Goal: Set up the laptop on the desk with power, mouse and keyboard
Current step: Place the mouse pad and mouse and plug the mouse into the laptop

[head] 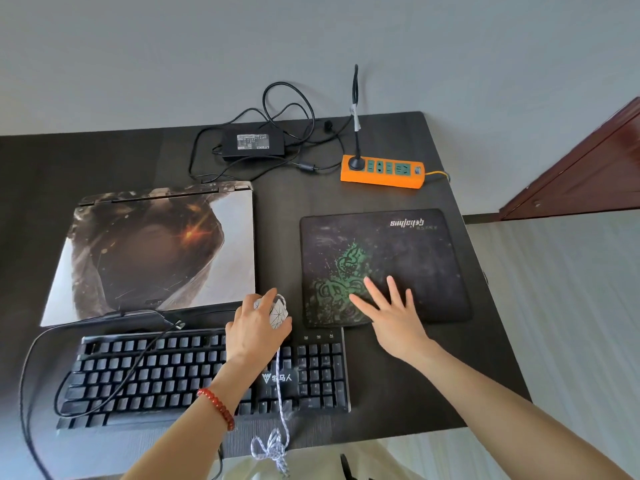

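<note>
Left hand (256, 323) grips the mouse (278, 311); right hand (391, 306) lies flat on the mousepad (415, 244).

Both forearms are bare, with no sleeves in view. The left hand (254, 327) has a bracelet (216, 407) of round red beads around its wrist. The right hand (391, 315) wears nothing: no ring, watch or band shows on it or on its wrist.

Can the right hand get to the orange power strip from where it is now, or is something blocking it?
Probably yes. The right hand lies flat on the mouse pad, and the orange power strip sits just beyond the pad's far edge with only bare desk between. The left hand holding the mouse is off to the side.
</note>
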Motion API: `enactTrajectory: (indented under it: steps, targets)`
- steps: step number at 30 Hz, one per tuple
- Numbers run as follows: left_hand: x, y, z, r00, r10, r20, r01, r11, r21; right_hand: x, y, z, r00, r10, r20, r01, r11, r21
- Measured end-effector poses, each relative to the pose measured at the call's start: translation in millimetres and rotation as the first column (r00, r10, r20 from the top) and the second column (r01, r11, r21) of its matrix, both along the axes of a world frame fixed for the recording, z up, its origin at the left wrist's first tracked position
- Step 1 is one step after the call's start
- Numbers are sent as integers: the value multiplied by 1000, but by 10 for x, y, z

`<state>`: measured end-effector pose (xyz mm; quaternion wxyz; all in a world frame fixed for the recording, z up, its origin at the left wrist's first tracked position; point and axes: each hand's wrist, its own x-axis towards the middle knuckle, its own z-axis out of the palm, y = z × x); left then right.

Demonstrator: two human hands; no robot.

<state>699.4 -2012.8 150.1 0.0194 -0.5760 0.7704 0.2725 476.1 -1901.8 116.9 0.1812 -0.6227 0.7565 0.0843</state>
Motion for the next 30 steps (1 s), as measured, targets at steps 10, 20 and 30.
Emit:
enactTrajectory:
  steps: [10, 20, 30]
  targets:
    - [-28, 30, 32, 1000, -26, -13, 26, 1000, -9, -151, -81, -78, 994, 93, -54, -91, 995, 34]
    - [-47, 0, 142, 995, 56, -79, -51, 997, 65, 130, -38, -131, 997, -72, -27, 74, 994, 77]
    - [-100, -50, 277, 934, 275, -229, -212, 941, 263, 265, -80, 261, 844, -185, 503, 235, 971, -38]
